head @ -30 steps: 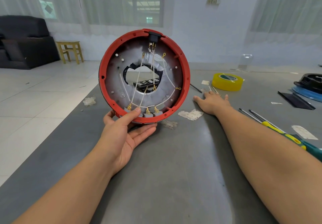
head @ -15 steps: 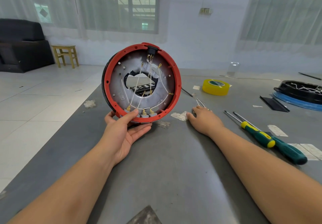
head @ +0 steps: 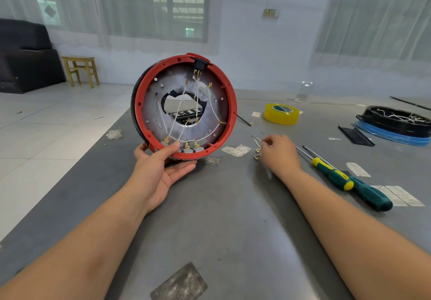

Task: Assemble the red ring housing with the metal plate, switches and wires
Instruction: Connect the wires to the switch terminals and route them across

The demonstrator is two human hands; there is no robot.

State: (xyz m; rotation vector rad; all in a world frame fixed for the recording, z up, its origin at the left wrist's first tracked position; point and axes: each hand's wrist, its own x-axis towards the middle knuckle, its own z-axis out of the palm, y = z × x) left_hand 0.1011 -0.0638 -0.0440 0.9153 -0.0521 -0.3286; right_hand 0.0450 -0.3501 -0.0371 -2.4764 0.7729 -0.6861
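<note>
I am holding the red ring housing (head: 229, 104) upright on its edge near the left side of the grey worktop (head: 233, 218), my left hand (head: 161, 171) gripping its bottom rim, thumb on the inner face and fingers cupped underneath. Inside it, the metal plate (head: 151, 110) is sitting in place, white wires (head: 173, 124) are crossing its central opening, a black switch (head: 200, 63) is sitting at the top and three small grey blocks at the bottom are carrying gold connectors. Several ring terminals are hanging loose, so I judge the wiring unfinished and the fastening still ahead. Further right, my right hand (head: 279, 152) is closing curled fingers on a small wire piece (head: 256, 151) lying on the worktop. Beyond it, two screwdrivers (head: 345, 179) are lying untouched.
</note>
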